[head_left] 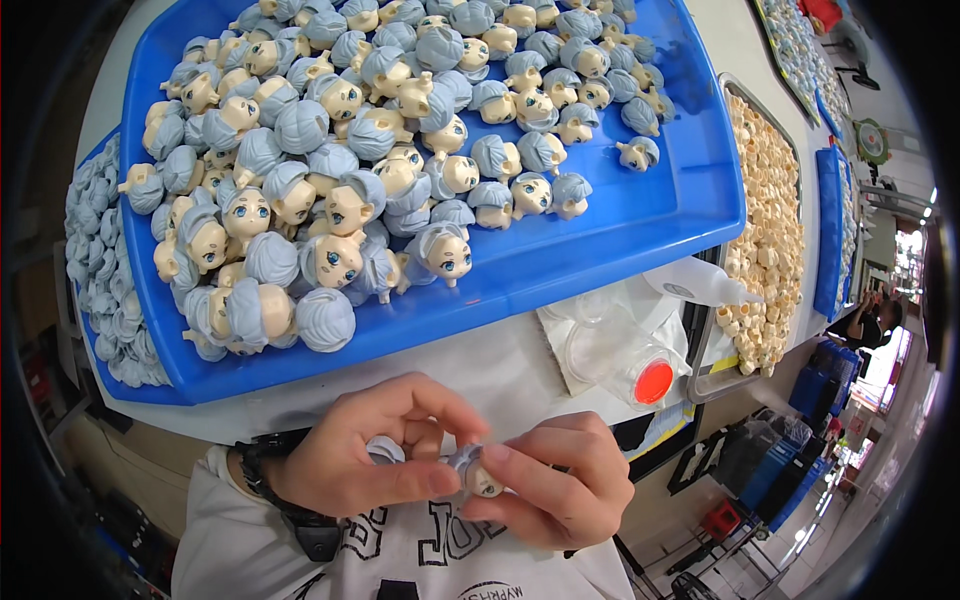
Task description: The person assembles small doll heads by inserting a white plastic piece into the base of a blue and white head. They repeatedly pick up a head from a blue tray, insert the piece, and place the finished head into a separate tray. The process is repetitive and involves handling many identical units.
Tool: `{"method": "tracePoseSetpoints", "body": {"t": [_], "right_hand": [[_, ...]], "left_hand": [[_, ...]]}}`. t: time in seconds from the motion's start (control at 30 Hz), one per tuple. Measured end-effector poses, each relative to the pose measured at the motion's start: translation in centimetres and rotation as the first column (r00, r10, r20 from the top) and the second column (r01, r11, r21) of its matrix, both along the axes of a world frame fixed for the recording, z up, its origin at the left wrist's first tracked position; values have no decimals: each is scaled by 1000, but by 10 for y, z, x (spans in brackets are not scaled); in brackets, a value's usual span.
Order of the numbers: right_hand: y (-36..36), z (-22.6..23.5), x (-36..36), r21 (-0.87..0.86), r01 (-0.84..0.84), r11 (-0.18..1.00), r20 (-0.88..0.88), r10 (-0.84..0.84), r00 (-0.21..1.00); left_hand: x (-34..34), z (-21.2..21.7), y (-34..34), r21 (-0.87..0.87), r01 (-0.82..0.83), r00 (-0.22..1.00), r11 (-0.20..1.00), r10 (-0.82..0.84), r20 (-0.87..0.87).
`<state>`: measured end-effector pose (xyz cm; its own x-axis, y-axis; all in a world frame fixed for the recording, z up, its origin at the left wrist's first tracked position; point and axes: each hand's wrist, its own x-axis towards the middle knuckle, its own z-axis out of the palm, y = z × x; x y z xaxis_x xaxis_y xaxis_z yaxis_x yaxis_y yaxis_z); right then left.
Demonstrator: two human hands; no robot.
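Close to my chest, my right hand (565, 482) pinches a small doll head (484, 483) between thumb and fingers. The head has a pale face and grey-blue hair on its top and side. From the other side my left hand (365, 455) reaches over, its thumb and index fingertip at the hair. A loose grey-blue hair piece (384, 450) is tucked inside the curled fingers of that hand. In front of both hands stands a large blue tray (620, 250), heaped with many doll heads (335, 260) with grey-blue hair.
Left of the tray, a blue bin (150, 393) holds loose hair pieces (105, 290). To the right lie a white squeeze bottle (695, 282) and a clear container with a red disc (653, 382) on a cloth. Beyond is a metal tray (722, 385) of beige parts. A person (875, 322) is farther off.
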<state>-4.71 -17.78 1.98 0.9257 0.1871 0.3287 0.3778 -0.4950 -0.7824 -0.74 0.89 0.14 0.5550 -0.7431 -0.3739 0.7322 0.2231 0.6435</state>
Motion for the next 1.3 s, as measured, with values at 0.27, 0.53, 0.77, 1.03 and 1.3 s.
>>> {"method": "tracePoseSetpoints", "body": {"t": [0.27,0.53,0.77,1.03,1.3], "right_hand": [[10,-10,0,-158,68,985,74,-57,996],[11,-13,-2,-27,28,999,98,-25,995],[9,-11,-3,-41,7,999,201,1,980],[-16,-3,-5,146,-73,987,162,49,986],[-161,-2,-21,-339,829,446,63,-868,493]], "left_hand": [[-3,-3,1,-54,5,996,999,-10,-83],[-1,8,-2,-30,72,987,997,-76,-138],[9,2,2,-13,380,906,925,-370,204],[-12,-17,6,-775,-296,935,558,334,-117],[-10,-11,-2,-331,-201,975,922,222,28]]}}
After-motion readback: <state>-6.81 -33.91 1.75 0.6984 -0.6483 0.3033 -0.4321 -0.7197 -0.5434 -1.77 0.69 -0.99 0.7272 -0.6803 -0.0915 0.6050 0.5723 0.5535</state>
